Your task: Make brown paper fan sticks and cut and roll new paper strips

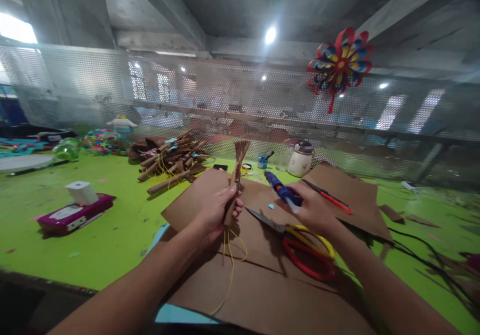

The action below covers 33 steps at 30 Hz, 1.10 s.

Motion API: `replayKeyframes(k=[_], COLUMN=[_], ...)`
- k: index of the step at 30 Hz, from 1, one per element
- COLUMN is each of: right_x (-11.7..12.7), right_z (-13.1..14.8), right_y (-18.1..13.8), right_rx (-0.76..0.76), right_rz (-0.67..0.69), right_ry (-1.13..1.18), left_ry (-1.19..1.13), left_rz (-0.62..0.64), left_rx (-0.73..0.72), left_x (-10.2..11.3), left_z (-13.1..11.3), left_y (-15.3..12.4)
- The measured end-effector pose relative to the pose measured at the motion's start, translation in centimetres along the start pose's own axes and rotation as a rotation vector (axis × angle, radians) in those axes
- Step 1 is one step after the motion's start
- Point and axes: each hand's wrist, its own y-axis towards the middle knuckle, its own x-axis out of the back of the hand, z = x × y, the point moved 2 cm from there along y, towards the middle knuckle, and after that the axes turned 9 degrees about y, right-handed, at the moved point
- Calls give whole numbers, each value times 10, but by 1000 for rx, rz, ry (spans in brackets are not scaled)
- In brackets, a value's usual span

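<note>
In my left hand point(221, 206) is a rolled brown paper tube point(235, 175), held nearly upright. Its top end is cut into a fringe that fans out, and thin yellow string point(233, 260) trails from its lower end. My right hand point(309, 205) is closed around a blue hot glue gun point(279, 187), its front end pointing up and left, apart from the tube. Beneath both hands lie brown paper sheets point(255, 285). Large scissors point(305, 262) with one red and one yellow handle loop rest on them, below my right hand, blades toward the tube.
A pile of brown paper rolls point(176, 160) lies at back left. Nearer left is a purple power strip point(77, 217) with a white plug. At right, a red-and-black cutter point(330, 197) lies on brown sheets beside black cables point(427, 247). A white pot point(300, 159) stands behind.
</note>
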Motion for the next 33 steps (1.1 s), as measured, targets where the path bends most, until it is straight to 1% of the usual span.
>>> replayKeyframes(k=[2,4,6,8,10,13,14,16,19,22,26,28,31,33], right_x=[-2,-5,-6,-6,-3,3,4,3,-1,-6,-7,-8,-12,-15], right_z=[-20,-46,-68,-77,-71,-41,-29,-9,4,3,4,8,16,20], right_y=[2,2,0,0,2,6,6,7,5,3,0,-2,-4,-5], right_rx=[8,-43,-106,-127,-118,-105,-93,-84,-112,-120,0,32,15,21], right_rz=[18,60,114,110,12,-164,-185,-184,-140,-127,-193,-177,-133,-148], right_ry=[-165,-262,-287,-256,-176,78,201,442,672,724,651,621,624,626], left_ry=[16,65,125,197,302,525,606,754,913,1008,1067,1061,1047,1022], left_rz=[11,43,89,133,159,154,152,146,133,118,107,114,121,117], left_rx=[11,-2,-40,-85,-124,-193,-222,-287,-371,-402,-421,-424,-428,-424], left_x=[-1,-4,-7,-10,-12,-13,-13,-12,-12,-14,-20,-21,-20,-18], left_z=[0,-1,-2,-3,-3,2,4,9,13,10,-1,-4,-1,4], left_y=[-1,-3,-6,-9,-10,-8,-6,-2,-1,-5,-12,-14,-12,-8])
